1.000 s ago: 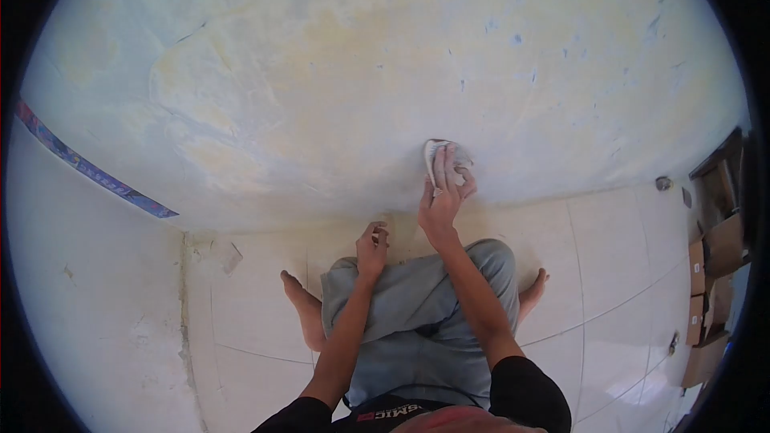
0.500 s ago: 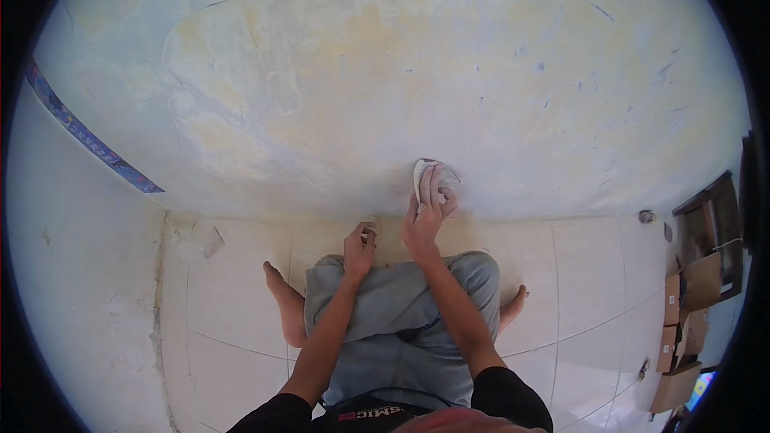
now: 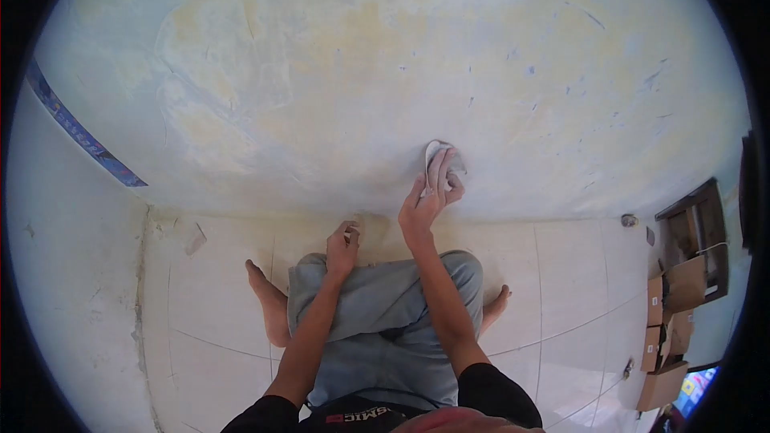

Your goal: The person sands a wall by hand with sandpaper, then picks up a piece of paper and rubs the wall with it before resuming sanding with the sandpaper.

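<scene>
My right hand (image 3: 429, 196) presses a folded, dust-whitened sheet of sandpaper (image 3: 434, 147) flat against the lower part of the wall (image 3: 337, 112). Its fingers lie over the sheet, and a curled edge stands out on the left side. The wall is patchy white and yellow, with small blue marks and thin cracks. My left hand (image 3: 343, 248) rests by my bent knee, near the foot of the wall. Its fingers are curled in, and whether something small sits in them is hidden.
Pale floor tiles (image 3: 561, 273) run up to the wall. At right are cardboard boxes (image 3: 666, 353), a dark wooden frame (image 3: 702, 224) and a lit screen (image 3: 694, 393). A small flat piece (image 3: 196, 239) lies near the left corner. A blue printed strip (image 3: 80, 136) is on the left wall.
My right hand and the sandpaper have slid a little up and to the right along the wall. The whole view has shifted slightly. My left hand stays by the knee.
</scene>
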Tool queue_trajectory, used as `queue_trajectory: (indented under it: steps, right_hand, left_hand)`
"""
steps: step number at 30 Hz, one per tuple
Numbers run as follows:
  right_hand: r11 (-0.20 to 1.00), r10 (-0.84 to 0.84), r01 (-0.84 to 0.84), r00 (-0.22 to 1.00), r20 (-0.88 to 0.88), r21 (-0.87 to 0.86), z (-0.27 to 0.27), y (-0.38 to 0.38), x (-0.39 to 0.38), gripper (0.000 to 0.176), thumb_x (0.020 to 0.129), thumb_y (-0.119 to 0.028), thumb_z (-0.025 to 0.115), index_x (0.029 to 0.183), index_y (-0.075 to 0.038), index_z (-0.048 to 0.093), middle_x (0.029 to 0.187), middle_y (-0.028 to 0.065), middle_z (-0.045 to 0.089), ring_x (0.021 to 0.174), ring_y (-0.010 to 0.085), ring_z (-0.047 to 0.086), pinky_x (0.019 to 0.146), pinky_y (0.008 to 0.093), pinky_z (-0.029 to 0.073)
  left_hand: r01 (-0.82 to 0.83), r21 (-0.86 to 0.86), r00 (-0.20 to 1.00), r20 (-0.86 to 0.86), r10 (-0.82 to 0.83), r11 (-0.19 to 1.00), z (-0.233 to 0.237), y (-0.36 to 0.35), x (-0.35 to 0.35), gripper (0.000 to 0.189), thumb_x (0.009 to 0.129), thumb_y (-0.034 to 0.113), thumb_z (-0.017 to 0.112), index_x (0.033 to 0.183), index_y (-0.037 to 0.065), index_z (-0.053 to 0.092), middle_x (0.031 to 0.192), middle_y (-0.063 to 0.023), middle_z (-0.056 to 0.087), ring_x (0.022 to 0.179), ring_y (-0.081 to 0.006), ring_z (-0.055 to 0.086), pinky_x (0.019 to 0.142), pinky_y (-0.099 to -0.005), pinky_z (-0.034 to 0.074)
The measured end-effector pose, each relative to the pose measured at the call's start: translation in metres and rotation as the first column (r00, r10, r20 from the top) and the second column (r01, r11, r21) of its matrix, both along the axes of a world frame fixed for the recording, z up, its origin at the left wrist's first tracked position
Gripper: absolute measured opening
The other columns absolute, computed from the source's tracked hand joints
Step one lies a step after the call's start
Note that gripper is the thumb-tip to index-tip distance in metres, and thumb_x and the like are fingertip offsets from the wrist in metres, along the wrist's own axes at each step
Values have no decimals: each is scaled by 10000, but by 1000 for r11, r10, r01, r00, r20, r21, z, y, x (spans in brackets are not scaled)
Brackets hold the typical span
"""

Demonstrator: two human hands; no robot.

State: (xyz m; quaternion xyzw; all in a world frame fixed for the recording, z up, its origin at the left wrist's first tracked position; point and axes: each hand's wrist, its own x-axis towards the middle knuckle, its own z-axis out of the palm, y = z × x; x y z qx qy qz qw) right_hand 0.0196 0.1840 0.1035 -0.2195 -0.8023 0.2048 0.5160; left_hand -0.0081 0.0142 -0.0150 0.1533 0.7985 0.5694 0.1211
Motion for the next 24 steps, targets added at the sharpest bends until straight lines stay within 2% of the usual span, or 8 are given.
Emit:
queue_trajectory:
  steps: [2, 4, 6, 11, 14, 16, 19, 24]
  right_hand:
    - [998, -22, 21, 1000, -16, -55, -8, -5, 4, 634, 851, -62, 609, 1464, -39, 452, 1555, 114, 388, 1117, 329, 387, 1046, 450, 241]
    - [999, 42, -41, 990, 133, -8, -22, -16, 8, 616, 857, -66, 605, 1456, -41, 464, 1552, 117, 393, 1106, 329, 388, 1029, 434, 252]
    - [999, 44, -45, 995, 91, 10, -18, -13, 9, 599, 864, -47, 586, 1451, -28, 466, 1550, 132, 392, 1080, 315, 384, 1025, 423, 258]
    - [1000, -14, 14, 999, -49, -5, 1, -5, 2, 593, 862, -23, 574, 1446, -24, 472, 1542, 144, 401, 1063, 303, 381, 1024, 418, 262]
    - [998, 52, -54, 994, 99, 19, -32, -14, 5, 604, 853, -18, 583, 1447, -31, 473, 1545, 134, 401, 1074, 309, 380, 1026, 419, 261]
    - [995, 16, -21, 999, 46, 95, -16, -8, 6, 607, 847, -16, 594, 1443, -36, 482, 1546, 120, 404, 1085, 307, 381, 1029, 412, 260]
    - [999, -12, 11, 1000, -28, -36, 21, 0, 7, 593, 870, -89, 615, 1449, -72, 486, 1543, 86, 415, 1147, 335, 404, 1036, 469, 243]
    - [998, 68, -69, 995, 77, 1, -29, -14, 11, 619, 870, -84, 613, 1470, -79, 458, 1557, 93, 391, 1154, 339, 390, 1046, 464, 234]
  left_hand:
    - [26, 22, 1000, -18, -26, 999, -4, -2, -1, 207, 953, 81, 531, 1123, 18, 629, 884, -92, 661, 661, -147, 654, 527, -285, 507]
    - [44, 34, 999, -32, -43, 998, -10, -2, -2, 212, 953, 82, 529, 1128, 18, 629, 884, -89, 662, 664, -146, 656, 519, -286, 508]
    - [73, 54, 995, -68, -69, 996, -9, -1, -4, 218, 953, 83, 527, 1134, 19, 630, 884, -87, 662, 668, -145, 657, 511, -287, 509]
    - [27, 28, 1000, 13, -28, 999, 2, 0, 1, 214, 944, 75, 519, 1119, 6, 621, 855, -118, 673, 654, -193, 656, 613, -339, 517]
    - [49, 9, 999, -4, -49, 999, 2, 2, 1, 214, 950, 71, 512, 1123, 8, 620, 861, -119, 679, 661, -192, 660, 615, -339, 524]
    - [63, 7, 998, -3, -63, 998, 2, 1, 0, 220, 954, 85, 513, 1134, 20, 622, 884, -100, 669, 664, -162, 648, 560, -308, 516]
    - [59, 8, 998, 14, -59, 998, -1, -4, 4, 225, 959, 100, 515, 1146, 34, 621, 911, -77, 659, 672, -131, 634, 508, -274, 507]
    - [46, 17, 999, -11, -46, 999, 5, 4, 2, 214, 946, 89, 530, 1116, 12, 635, 839, -103, 667, 649, -175, 649, 604, -323, 511]
